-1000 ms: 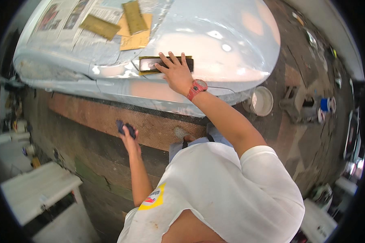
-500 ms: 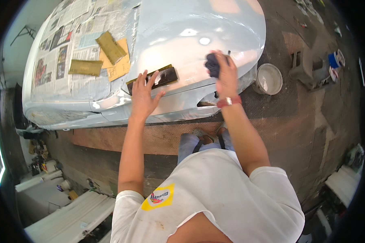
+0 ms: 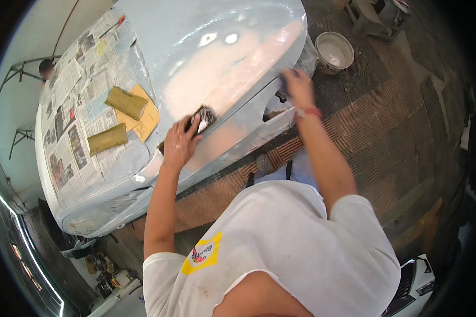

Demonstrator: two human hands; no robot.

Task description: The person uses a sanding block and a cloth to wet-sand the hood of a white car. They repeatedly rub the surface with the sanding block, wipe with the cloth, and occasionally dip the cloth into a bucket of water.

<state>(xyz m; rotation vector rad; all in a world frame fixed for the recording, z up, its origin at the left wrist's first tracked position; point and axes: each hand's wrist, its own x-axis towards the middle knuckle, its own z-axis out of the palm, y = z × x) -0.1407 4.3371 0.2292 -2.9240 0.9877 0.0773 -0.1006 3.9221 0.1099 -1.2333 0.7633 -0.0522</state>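
My left hand (image 3: 180, 145) is closed on a dark sanding block (image 3: 205, 117) lying on the grey and pale-pink body panel of a car (image 3: 227, 74). Part of the block is hidden under my palm and fingers. Over to the right, my right hand (image 3: 300, 91) grips a dark bunched cloth (image 3: 284, 87) near the panel's lower edge. This hand is smeared by motion, and its fingers cover much of the cloth. A wet shine shows on parts of the panel.
Newspaper (image 3: 71, 113) covers the car's left part, with folded olive sandpaper pieces (image 3: 107, 139) and a tan sheet (image 3: 147, 124) on it. A whitish bucket (image 3: 334, 52) stands right of the car, near a grey stool (image 3: 373, 18). Another person (image 3: 46, 68) shows at far left.
The view has turned, so the car now slants. My left fingers, spread over the sanding block before, now curl round it. My right hand with the cloth has moved toward the panel's lower right edge.
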